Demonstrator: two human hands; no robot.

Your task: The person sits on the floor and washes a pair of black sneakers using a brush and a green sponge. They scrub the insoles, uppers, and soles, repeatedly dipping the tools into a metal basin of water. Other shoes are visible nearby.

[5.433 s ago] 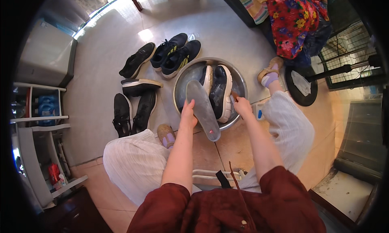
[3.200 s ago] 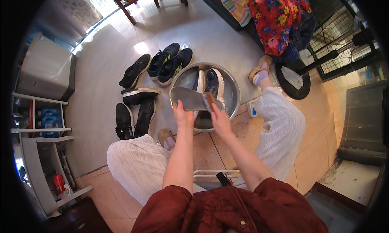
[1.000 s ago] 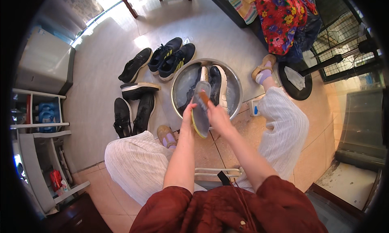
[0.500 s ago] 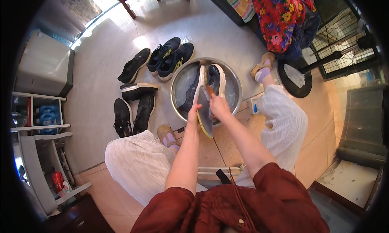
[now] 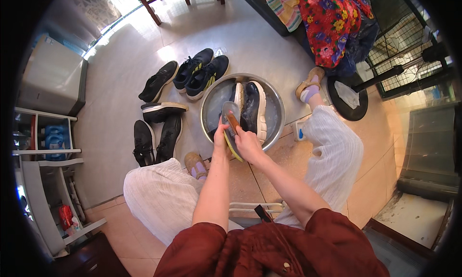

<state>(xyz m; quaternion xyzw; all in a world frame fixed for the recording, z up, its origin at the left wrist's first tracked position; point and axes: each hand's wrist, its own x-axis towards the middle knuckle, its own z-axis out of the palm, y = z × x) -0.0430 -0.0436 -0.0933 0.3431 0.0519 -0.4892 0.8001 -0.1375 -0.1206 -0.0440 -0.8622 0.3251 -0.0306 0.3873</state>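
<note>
I sit over a round metal basin point(image 5: 274, 132) of water on the floor. My left hand point(image 5: 221, 137) grips a grey shoe point(image 5: 227, 114) by its edge, holding it on its side at the basin's near rim. My right hand point(image 5: 246, 143) holds an orange-brown scrubbing brush point(image 5: 233, 121) pressed against that shoe. A second dark shoe with a white sole point(image 5: 252, 107) lies in the water behind them.
Several dark shoes point(image 5: 199, 72) lie on the floor left of the basin, two more point(image 5: 156, 139) by my left knee. A small blue and white item point(image 5: 299, 131) sits by my right leg. A shelf unit point(image 5: 45, 180) stands far left, a fan base point(image 5: 347, 96) right.
The shoe was first held flat over the basin, then turned onto its side. My right hand now presses the brush on it nearer the basin's front rim.
</note>
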